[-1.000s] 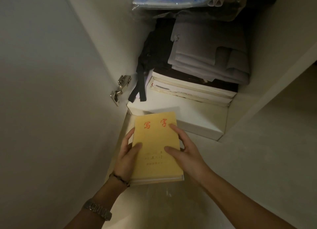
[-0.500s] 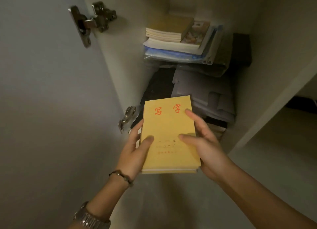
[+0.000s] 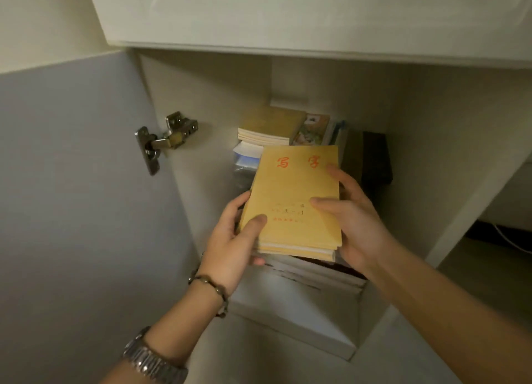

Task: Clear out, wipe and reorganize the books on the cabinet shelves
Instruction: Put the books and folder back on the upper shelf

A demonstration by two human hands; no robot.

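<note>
A small stack of yellow booklets [image 3: 296, 199] with red characters on the top cover is held in front of the open cabinet. My left hand [image 3: 233, 239] grips its left edge, thumb on the cover. My right hand [image 3: 354, 219] grips its right edge, thumb across the cover. Behind the stack, on the upper shelf, lie a pile of yellow-covered books [image 3: 267, 127] and an illustrated book [image 3: 312, 130]. Below my hands lie flat white books [image 3: 311, 274] on a white box [image 3: 290, 317].
The grey cabinet door [image 3: 72, 196] stands open at the left, with a metal hinge [image 3: 164, 140] on the side wall. A white drawer front or cabinet top [image 3: 288, 15] overhangs above. A dark object [image 3: 374, 156] stands at the shelf's right. The cabinet's right panel [image 3: 475, 199] borders the opening.
Both hands have lifted the yellow booklets upward from the lower level to the height of the upper shelf. My view has tilted up, bringing the upper hinge and overhang into sight.
</note>
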